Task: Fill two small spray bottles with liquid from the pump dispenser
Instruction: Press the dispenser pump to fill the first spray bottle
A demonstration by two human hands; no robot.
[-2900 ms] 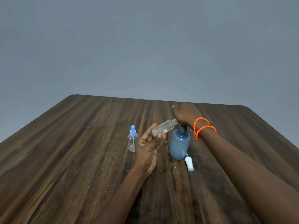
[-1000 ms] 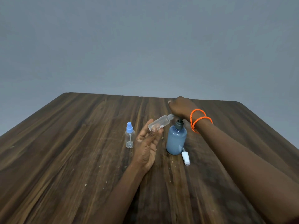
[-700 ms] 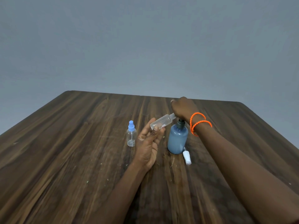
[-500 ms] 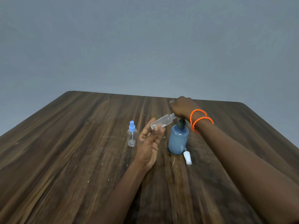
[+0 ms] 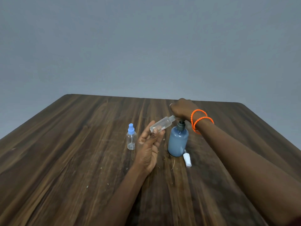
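Note:
My left hand (image 5: 149, 145) pinches a clear uncapped spray bottle (image 5: 161, 124) by its base, tilted with its mouth up against the spout of the blue pump dispenser (image 5: 178, 141). On top of the dispenser's dark pump head rests my right hand (image 5: 182, 109), covering it; two orange bands circle that wrist. A second clear spray bottle (image 5: 131, 138) with a light blue spray cap stands upright to the left of my left hand. The loose white spray cap (image 5: 187, 159) lies on the table just right of the dispenser's base.
All of this is on a dark wooden table (image 5: 73, 152) with small pale crumbs scattered on it. A plain grey wall stands behind the far edge.
The hands keep their hold on the bottle and the pump head. My right hand bobs slightly up and down over the pump; the view shifts a little.

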